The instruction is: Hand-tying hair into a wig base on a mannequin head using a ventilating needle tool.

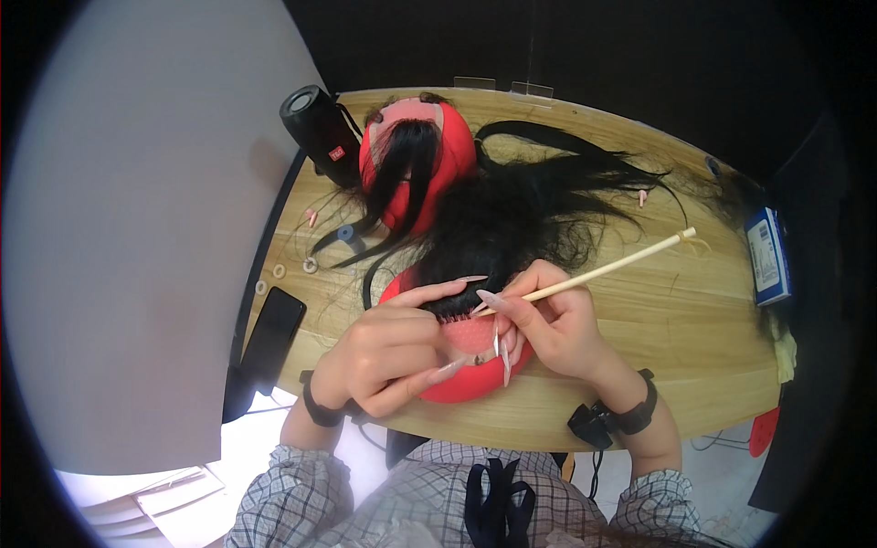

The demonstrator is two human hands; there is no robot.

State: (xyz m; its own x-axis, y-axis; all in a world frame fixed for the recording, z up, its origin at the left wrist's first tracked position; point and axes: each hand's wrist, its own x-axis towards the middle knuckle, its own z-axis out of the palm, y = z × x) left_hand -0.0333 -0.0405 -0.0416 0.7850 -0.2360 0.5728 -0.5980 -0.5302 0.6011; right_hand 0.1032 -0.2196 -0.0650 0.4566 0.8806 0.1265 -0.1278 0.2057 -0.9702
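In front of me lies a red padded head form [466, 383] with a pink net patch [471, 334] on it. Black hair [473, 233] spreads away from the upper edge of the net. My right hand [558, 322] grips a thin pale wooden stick [603, 270] between thumb and fingers, its lower tip at the hair's edge on the net. My left hand [394, 346] rests on the form, the index finger stretched over the hair and the thumb near the form's lower part. Whether it pinches any hair cannot be told. Both wrists wear black straps.
A second red head form [462, 137] with pink net and black hair stands behind, beside a black speaker [320, 133]. At left lie a blue-grey spool [351, 236], small rings [279, 271] and a black phone [274, 335]. A blue-and-white box [768, 257] stands at the right edge.
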